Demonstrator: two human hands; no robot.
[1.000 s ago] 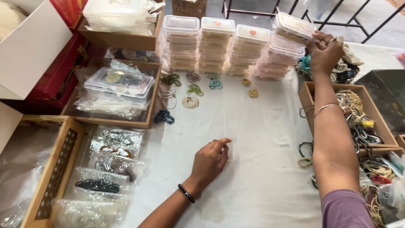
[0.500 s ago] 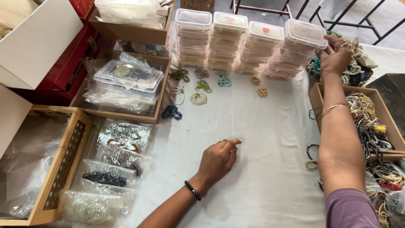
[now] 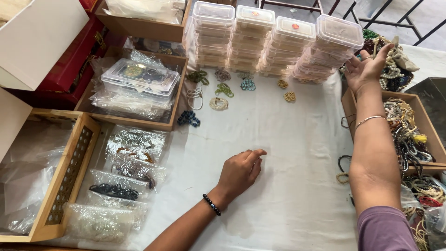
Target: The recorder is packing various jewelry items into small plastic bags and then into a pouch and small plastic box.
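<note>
Right hand [image 3: 367, 69] raised at the far right of the table [image 3: 288, 195], palm open and turned up, fingers spread, gripping nothing; fingertips just beside the lower boxes of the rightmost stack of clear plastic boxes [image 3: 337, 46], perhaps brushing it, though contact cannot be told. Stack lying to the left and slightly far of that hand, long axis upright, top box tilted a little, lid facing up. Behind the same hand, a heap of beaded jewellery [image 3: 395, 69] at the far right edge.

Left hand [image 3: 239, 169] resting knuckles-up on the white cloth in the middle of the table, fingers loosely curled and pointing right and far, holding nothing. Black bead bracelet [image 3: 212, 205] on its wrist. Well apart from every stack; right hand clearly the nearer one to the boxes.

Three more stacks of clear boxes [image 3: 253, 39] standing in a row to the left of the rightmost one, along the far edge. Small loose bracelets [image 3: 218, 103] scattered on the cloth just near of them. Wooden tray of necklaces [image 3: 413, 135] under the right forearm. Wooden tray with clear lidded boxes [image 3: 139, 88] at far left, bagged items [image 3: 123, 186] lying near left.
</note>
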